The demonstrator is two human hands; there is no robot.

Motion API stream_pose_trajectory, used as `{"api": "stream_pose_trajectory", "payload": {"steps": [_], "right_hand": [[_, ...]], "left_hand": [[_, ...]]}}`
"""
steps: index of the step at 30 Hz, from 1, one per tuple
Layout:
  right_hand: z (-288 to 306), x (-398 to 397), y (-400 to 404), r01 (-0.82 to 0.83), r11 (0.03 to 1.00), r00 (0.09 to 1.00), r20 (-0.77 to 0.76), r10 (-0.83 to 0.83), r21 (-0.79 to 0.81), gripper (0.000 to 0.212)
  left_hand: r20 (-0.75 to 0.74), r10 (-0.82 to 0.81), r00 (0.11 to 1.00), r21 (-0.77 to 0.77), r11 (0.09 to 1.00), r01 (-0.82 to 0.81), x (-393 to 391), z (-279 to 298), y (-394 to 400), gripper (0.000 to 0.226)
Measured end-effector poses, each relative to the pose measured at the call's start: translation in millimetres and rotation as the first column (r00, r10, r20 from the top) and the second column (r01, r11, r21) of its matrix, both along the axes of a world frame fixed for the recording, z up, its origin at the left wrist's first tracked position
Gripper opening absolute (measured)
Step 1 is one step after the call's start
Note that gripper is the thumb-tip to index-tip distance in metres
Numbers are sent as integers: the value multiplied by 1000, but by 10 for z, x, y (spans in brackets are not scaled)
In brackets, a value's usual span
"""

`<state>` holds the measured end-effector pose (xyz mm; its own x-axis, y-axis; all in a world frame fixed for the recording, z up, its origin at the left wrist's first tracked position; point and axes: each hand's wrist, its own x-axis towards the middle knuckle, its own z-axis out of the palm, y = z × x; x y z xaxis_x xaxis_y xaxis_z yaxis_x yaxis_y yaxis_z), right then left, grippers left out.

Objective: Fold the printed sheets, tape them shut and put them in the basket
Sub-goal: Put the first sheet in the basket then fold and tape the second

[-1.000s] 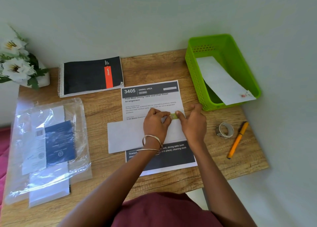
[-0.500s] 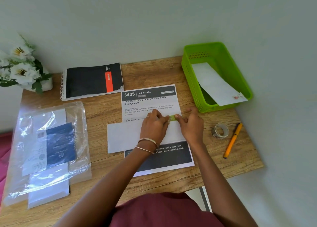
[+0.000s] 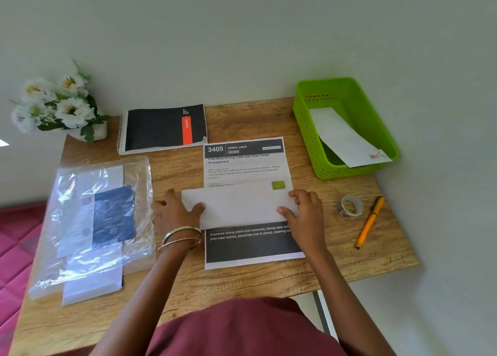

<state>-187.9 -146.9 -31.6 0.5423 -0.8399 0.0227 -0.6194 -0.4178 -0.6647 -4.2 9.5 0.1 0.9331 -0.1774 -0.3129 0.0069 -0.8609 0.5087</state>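
Observation:
A folded white sheet [image 3: 239, 205] lies crosswise on a flat printed sheet [image 3: 243, 164] in the middle of the table. A small greenish piece of tape [image 3: 278, 185] sits at its upper right corner. My left hand [image 3: 174, 213] holds the folded sheet's left end, thumb on top. My right hand [image 3: 306, 210] grips its right end. The green basket [image 3: 304, 129] stands at the back right and holds another folded sheet [image 3: 347, 137]. The tape roll [image 3: 349, 207] lies right of my right hand.
An orange pen [image 3: 369, 222] lies beside the tape roll near the right edge. A black spiral notebook [image 3: 164, 128] is at the back. A clear plastic bag [image 3: 94, 221] with papers and a blue booklet covers the left side. White flowers [image 3: 59, 105] stand at the back left.
Both hands left the tape spot at the folded sheet's top edge and spread apart to its two ends. The tape piece now shows stuck on the sheet.

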Motion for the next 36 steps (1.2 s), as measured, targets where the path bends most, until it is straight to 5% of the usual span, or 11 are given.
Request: {"api": "stream_pose_trajectory", "payload": {"steps": [6, 14, 21, 27, 31, 36], "right_hand": [[12, -16, -43, 22, 998, 998, 49, -25, 63, 43], [144, -43, -43, 122, 974, 958, 233, -166, 193, 48], [538, -114, -217, 43, 859, 811, 485, -328, 510, 50], [716, -286, -351, -53, 810, 727, 579, -370, 585, 30], [848, -463, -372, -83, 809, 737, 582, -344, 582, 14], [1028, -755, -476, -71, 825, 795, 531, -292, 561, 28]], "left_hand": [[-158, 71, 985, -288, 951, -115, 65, 156, 1, 44], [-140, -7, 990, -590, 804, -77, 113, 455, 49, 19], [-118, -113, 987, -670, 742, 5, 196, 716, -4, 11], [-115, -206, 972, -725, 687, 60, 145, 919, -164, 11], [-132, -198, 971, -743, 668, 35, 102, 975, -346, 10], [-175, -218, 960, -760, 650, 9, 44, 1011, -623, 19]]}}
